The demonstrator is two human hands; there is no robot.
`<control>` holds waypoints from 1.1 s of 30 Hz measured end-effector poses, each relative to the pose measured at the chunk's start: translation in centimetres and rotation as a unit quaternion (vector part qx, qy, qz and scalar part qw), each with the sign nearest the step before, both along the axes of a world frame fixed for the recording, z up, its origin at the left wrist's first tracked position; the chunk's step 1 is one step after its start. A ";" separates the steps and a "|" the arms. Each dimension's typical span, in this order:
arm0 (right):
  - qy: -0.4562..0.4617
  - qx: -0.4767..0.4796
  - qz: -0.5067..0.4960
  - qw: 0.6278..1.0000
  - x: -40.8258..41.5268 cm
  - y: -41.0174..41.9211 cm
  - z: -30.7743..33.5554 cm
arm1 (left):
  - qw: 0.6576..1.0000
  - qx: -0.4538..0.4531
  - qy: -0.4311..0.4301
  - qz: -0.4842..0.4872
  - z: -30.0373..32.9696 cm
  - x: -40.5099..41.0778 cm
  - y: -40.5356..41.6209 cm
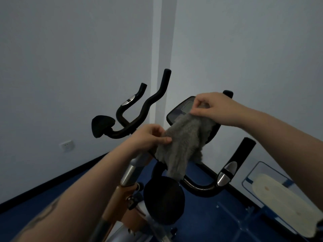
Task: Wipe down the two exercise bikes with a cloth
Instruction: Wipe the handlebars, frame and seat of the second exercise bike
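Head view: cloth [181, 142] pinched between both hands' fingers [164, 140].

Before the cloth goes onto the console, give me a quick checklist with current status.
1. Left hand pinches the grey cloth: ok.
2. Right hand pinches its upper edge: ok.
3. Cloth spread flat for wiping: not ok, it hangs bunched between the hands.
4. Console within reach, directly behind the cloth: ok.
5. Cloth damp or clean: cannot tell.
6. Handlebars free of obstructions: ok.
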State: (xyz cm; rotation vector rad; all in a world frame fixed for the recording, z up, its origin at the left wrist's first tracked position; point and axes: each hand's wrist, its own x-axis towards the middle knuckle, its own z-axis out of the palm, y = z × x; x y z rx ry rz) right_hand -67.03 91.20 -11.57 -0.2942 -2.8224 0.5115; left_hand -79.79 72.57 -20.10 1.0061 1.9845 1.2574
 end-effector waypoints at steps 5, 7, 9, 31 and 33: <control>-0.103 0.006 -0.016 0.995 1.2 1.5 0.0 | 0.998 -0.009 0.058 -0.033 2.9 -1.3 -1.1; -0.110 -0.138 0.023 0.984 0.7 0.1 -1.3 | 0.995 -0.005 0.095 -0.038 3.5 -0.7 -0.6; -0.133 -0.208 0.047 0.968 -0.2 -1.5 -3.4 | 0.989 -0.003 0.142 -0.032 3.6 0.0 0.1; 0.135 -0.562 -0.191 0.793 -1.7 -3.3 -8.5 | 0.960 0.159 0.129 0.193 -6.6 6.8 -3.0; 0.246 -0.483 -0.186 0.820 -1.8 -2.3 -6.8 | 0.953 0.145 0.080 0.254 -7.8 6.8 -3.5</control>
